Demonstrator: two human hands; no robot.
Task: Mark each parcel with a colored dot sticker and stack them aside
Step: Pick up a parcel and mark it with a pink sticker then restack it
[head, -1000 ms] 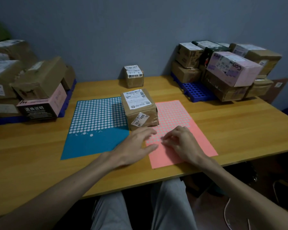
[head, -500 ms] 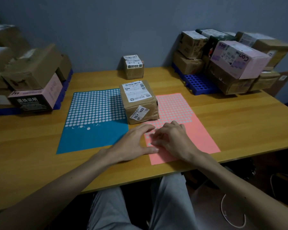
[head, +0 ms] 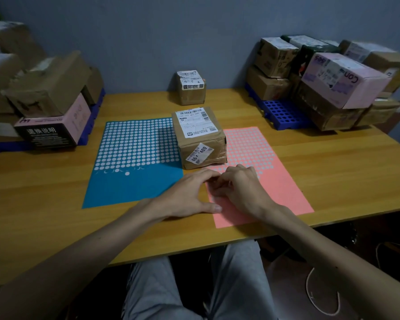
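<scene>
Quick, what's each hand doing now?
Left hand: open, pressing the pink sticker sheet at its edge.
Right hand: fingers curled on it; cannot tell if it holds anything.

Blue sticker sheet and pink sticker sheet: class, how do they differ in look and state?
The blue sticker sheet lies left of the brown parcel; the pink sticker sheet right. The left hand and right hand touch the pink sheet; the blue sheet lies untouched. Both lie flat, white-dotted far, plain near.
</scene>
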